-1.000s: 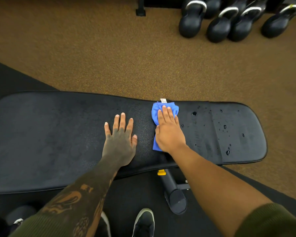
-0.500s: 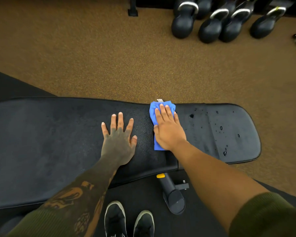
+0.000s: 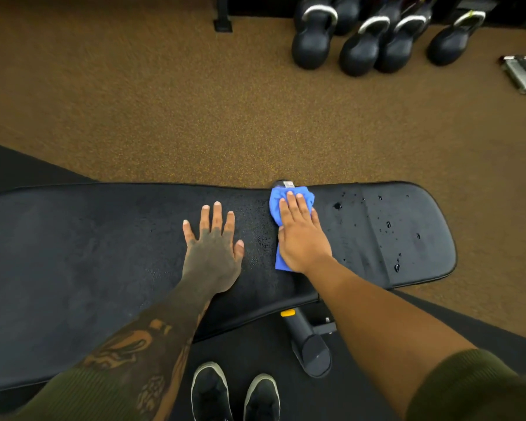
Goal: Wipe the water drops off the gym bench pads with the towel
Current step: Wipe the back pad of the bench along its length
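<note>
Blue towel (image 3: 289, 205) lies bunched under the right hand (image 3: 301, 238), which presses it flat-palmed with fingers extended rather than curled round it, at the far edge of the long bench pad (image 3: 88, 253). The left hand (image 3: 211, 253) rests just beside it, open and spread flat on the same pad, holding nothing and seemingly bracing. Out to the right, past a seam, the short seat pad (image 3: 407, 262) carries scattered water drops (image 3: 387, 224), with one larger bead (image 3: 337, 205) near the towel and another by the near edge.

From where I stand, the risk is in the towel's shape: folded into a narrow strip, it could pass between drops and leave some behind, or push the beads ahead of it off the pad edge onto the floor (image 3: 195, 117). Since the palm only presses and does not clutch, a quick sweep might let the cloth slide out from beneath. Drops could also settle into the seam.

Kettlebells (image 3: 359, 53) stand well apart, clear of the work.
</note>
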Demonstrator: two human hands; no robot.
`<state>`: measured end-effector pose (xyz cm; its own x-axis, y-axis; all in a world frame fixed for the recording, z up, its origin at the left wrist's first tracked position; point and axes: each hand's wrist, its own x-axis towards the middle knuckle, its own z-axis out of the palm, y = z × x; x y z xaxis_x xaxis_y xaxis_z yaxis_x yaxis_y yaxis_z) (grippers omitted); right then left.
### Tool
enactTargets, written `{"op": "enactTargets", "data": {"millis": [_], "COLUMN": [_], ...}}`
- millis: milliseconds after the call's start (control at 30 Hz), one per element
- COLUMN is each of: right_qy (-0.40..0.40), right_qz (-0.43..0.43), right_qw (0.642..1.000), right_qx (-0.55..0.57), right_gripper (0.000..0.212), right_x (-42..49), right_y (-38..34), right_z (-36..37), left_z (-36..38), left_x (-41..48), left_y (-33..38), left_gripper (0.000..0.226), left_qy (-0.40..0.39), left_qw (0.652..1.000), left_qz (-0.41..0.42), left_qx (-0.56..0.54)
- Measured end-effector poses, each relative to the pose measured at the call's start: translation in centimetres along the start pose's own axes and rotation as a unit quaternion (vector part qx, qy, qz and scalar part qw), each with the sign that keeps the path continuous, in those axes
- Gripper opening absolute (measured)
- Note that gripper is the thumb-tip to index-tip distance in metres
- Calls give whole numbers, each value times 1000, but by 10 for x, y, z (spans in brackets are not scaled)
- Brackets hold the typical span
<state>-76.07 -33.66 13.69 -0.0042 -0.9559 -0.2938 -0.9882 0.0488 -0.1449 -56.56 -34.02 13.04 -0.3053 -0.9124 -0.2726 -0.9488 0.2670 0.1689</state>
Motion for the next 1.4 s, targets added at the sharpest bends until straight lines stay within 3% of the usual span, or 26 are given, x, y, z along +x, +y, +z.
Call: {"op": "enactTargets", "data": {"millis": [100, 333, 500, 700, 767, 833, 900, 1000, 1133, 1400], "right_qy": [2, -19, -18, 105, 77, 12, 8, 53, 15, 23], "right_qz": [5, -101, -77, 13, 18, 1, -16, -8, -25, -54], "right_qw": [1000, 995, 993, 972, 980, 997, 1000, 999, 1000, 998], "right_qx": [9, 11, 93, 209, 180, 76, 0, 1, -10, -16], "right_gripper": [59, 70, 61, 55, 54, 53, 58, 57, 59, 63], "right_x": [11, -41, -40, -21, -12, -10, -11, -9, -3, -7], "right_y": [-15, -10, 8, 42, 58, 67, 74, 79, 82, 103], "right_z": [0, 19, 8, -38, -42, -35, -23, -17, -8, -4], "left_z": [2, -3, -4, -8, -9, -8, -5, 0, 14, 23], "left_x": [0, -1, -4, 4, 6, 8, 9, 12, 19, 27], "left_y": [-1, 4, 22, 45, 52, 57, 63, 73, 93, 113], "left_gripper": [65, 65, 64, 61, 61, 60, 59, 59, 60, 63], "left_qy": [-3, -9, -4, 10, 13, 10, 8, 18, 17, 23], "left_qw": [1000, 1000, 1000, 999, 999, 1000, 1000, 1000, 1000, 999], "left_qz": [1, -9, -7, 13, 13, 12, 8, 9, 12, -29], "left_qx": [5, -10, -20, -34, -29, -20, -11, 0, 0, 20]}}
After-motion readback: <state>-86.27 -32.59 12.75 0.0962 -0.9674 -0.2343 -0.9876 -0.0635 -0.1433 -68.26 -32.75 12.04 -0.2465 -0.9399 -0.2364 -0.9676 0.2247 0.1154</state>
